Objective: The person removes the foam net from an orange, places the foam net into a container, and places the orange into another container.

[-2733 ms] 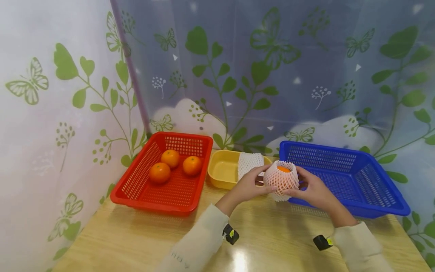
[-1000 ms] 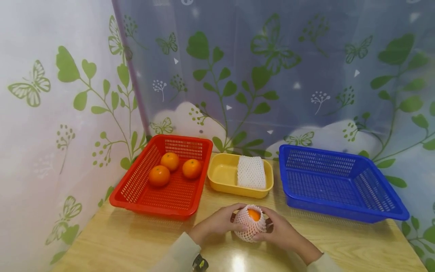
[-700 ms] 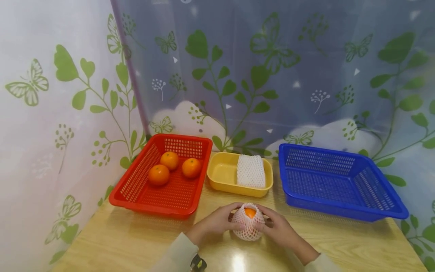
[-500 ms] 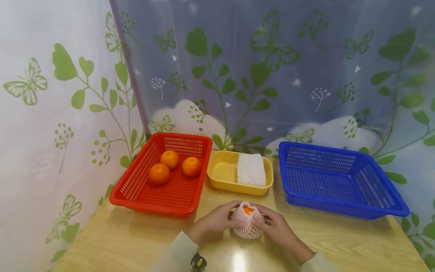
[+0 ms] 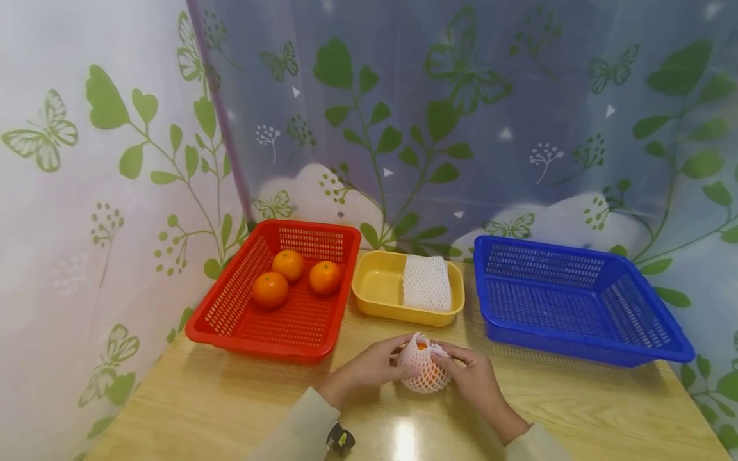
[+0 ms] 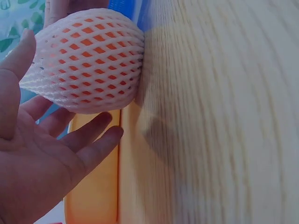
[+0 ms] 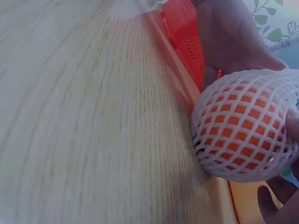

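An orange (image 5: 423, 346) sits inside a white foam fruit net (image 5: 425, 376), resting on the table in the head view. The left hand (image 5: 375, 365) holds its left side, thumb in front and fingers behind. From the other side, the right hand (image 5: 477, 379) pinches the net's upper rim between thumb and fingers. In the left wrist view the net (image 6: 93, 60) bulges round the fruit, orange showing through the mesh, and the lower fingers (image 6: 100, 144) are spread beneath it. The right wrist view shows the net (image 7: 245, 126) against the tabletop; some right fingers lie behind it.
A red basket (image 5: 254, 346) at the left holds three oranges (image 5: 270, 290). Behind the hands, a yellow tray (image 5: 369, 307) carries flat white foam nets (image 5: 426, 283). The blue basket (image 5: 576, 346) stands at the right. A patterned curtain (image 5: 392, 147) closes off the back.
The netted orange has come from beside the blue basket leftward and nearer, down onto the table. Lately the net's top opening has narrowed, and the right fingers have shifted onto its rim.
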### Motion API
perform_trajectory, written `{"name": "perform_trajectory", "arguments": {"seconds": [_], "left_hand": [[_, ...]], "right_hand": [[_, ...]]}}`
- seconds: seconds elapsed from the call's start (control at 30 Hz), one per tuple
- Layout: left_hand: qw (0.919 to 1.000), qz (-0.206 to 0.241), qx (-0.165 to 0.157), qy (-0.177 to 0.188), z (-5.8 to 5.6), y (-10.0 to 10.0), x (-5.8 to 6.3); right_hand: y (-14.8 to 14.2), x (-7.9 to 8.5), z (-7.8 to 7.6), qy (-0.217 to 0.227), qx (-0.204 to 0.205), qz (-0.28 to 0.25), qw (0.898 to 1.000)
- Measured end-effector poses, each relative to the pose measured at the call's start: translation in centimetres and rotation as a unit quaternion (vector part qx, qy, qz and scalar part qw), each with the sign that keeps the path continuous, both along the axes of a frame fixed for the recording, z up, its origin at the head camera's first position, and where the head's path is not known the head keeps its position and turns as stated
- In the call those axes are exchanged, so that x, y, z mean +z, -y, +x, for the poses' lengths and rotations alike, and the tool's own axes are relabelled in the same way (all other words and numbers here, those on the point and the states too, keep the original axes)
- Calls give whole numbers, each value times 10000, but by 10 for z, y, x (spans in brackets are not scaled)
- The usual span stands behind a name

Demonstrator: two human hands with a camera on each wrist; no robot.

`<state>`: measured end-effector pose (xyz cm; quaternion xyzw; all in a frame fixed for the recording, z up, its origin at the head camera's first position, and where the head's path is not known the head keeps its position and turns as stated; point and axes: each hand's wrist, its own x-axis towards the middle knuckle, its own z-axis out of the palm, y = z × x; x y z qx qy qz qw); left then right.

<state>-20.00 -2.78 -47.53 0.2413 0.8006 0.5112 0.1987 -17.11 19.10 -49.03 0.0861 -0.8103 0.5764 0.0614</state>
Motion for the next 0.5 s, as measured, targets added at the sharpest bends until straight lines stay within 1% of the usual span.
{"name": "perform_trajectory", "arguments": {"seconds": [0.13, 0.27, 0.3, 0.37, 0.5], "left_hand": [[9998, 25, 89, -172, 1, -3, 4], [9991, -31, 198, -381, 2, -6, 4], [9989, -25, 223, -411, 2, -7, 4], [9985, -66, 263, -476, 2, -8, 2], [9974, -134, 346, -615, -1, -10, -4]], "right_hand": [[1, 0, 1, -31, -79, 0, 10000], [1, 0, 1, -68, -49, -41, 10000], [1, 0, 1, -80, -42, -23, 10000], [4, 6, 4, -108, -86, 71, 9999], [5, 7, 5, -187, -187, 353, 9990]]}}
